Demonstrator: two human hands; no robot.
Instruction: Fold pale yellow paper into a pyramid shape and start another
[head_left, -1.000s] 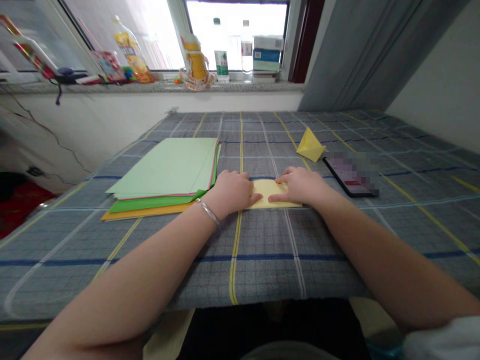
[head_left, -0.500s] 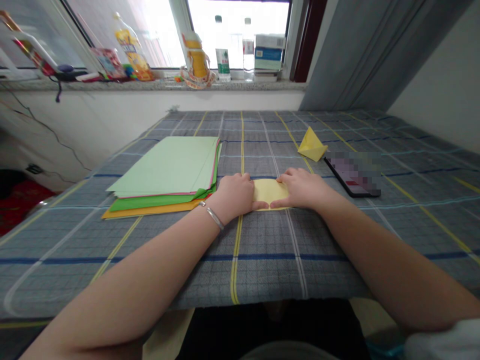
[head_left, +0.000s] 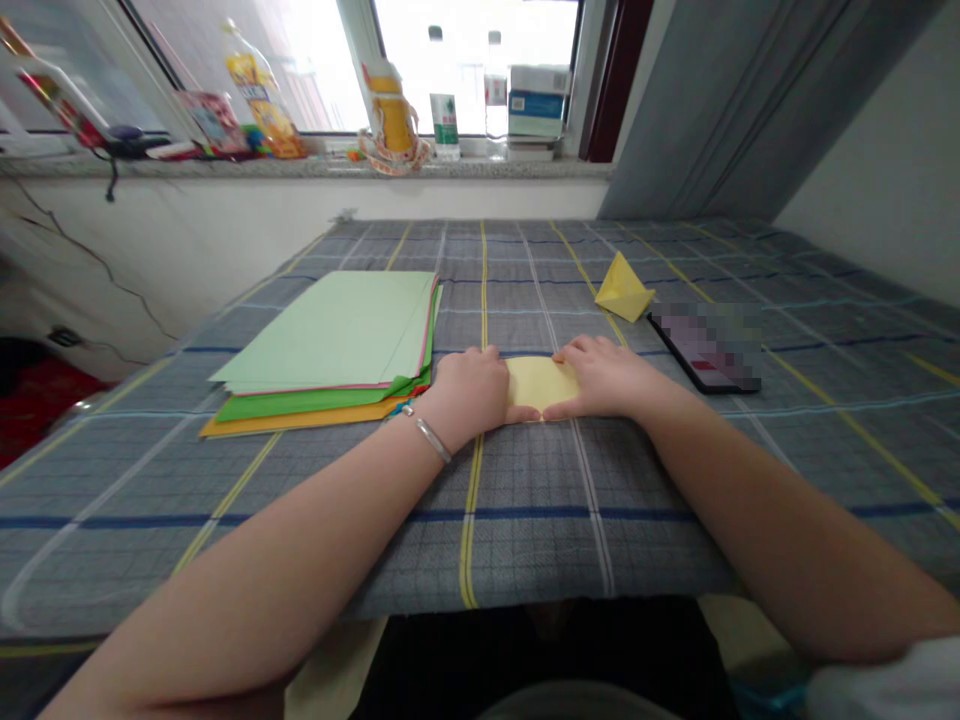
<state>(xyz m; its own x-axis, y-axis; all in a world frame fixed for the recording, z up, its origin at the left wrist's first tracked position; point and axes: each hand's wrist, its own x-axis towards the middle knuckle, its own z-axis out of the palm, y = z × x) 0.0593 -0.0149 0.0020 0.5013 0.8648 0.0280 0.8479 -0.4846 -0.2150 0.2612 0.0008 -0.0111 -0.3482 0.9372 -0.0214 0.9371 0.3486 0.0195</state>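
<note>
Pinning yellow paper (head_left: pixel 541 385) | left hand (head_left: pixel 469 390), right hand (head_left: pixel 607 380) | fingers (head_left: pixel 568 408) atop its edges

left hand (head_left: pixel 469 388): held palm down | right hand (head_left: pixel 604 380): held palm down, fingers spread | thumbs (head_left: pixel 555 411): kept close together | left forearm (head_left: pixel 285 540), right forearm (head_left: pixel 772 510): angled inward
</note>
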